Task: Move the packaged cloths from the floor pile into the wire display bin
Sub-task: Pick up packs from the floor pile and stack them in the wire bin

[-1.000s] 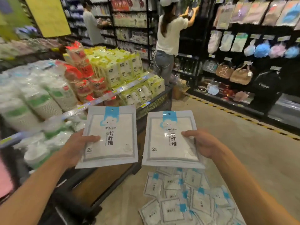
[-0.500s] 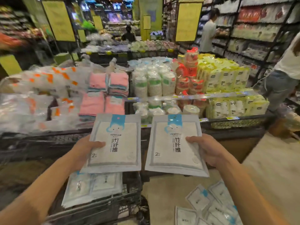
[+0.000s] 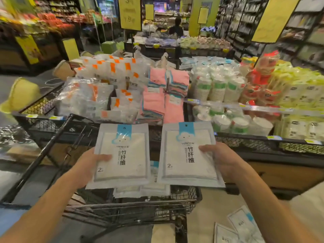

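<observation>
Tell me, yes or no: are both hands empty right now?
No: the left hand grips one packaged cloth and the right hand grips another, above the wire bin.

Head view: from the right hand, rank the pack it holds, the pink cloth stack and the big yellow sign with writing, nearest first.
1. The pack, gripped by the right hand itself.
2. The pink cloth stack, up on the display beyond the packs, to the hand's left.
3. The yellow sign, hanging far back over the aisle.
</observation>
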Available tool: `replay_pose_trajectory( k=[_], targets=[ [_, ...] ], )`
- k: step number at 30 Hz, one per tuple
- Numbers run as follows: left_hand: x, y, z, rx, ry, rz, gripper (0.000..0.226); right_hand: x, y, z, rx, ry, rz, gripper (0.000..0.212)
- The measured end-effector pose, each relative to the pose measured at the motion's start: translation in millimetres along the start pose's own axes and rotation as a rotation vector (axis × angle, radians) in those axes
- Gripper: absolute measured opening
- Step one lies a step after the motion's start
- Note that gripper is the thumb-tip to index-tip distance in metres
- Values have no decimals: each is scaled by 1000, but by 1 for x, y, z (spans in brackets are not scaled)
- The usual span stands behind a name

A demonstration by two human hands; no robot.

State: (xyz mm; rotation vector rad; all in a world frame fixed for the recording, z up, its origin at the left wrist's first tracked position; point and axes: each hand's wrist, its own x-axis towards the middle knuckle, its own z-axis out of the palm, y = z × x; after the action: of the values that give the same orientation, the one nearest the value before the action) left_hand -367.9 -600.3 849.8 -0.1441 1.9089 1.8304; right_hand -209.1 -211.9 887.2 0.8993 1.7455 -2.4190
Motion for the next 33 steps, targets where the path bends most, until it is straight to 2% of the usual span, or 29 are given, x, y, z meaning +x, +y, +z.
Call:
replay_pose_trajectory(
  k=[7, 20, 29, 33],
  targets=[
    [30, -24, -43, -32, 47, -70, 45, 45, 18, 25, -60, 11, 53, 44],
    [119, -63, -32, -27, 154, -260, 41, 208, 67, 16, -81, 48, 239, 39],
    [212, -144, -18, -6, 262, -409, 41, 291, 141, 13, -136, 98, 422, 44],
    [262, -200, -27, 27, 274, -462, 39, 325, 180, 25, -198, 121, 452, 35]
  ],
)
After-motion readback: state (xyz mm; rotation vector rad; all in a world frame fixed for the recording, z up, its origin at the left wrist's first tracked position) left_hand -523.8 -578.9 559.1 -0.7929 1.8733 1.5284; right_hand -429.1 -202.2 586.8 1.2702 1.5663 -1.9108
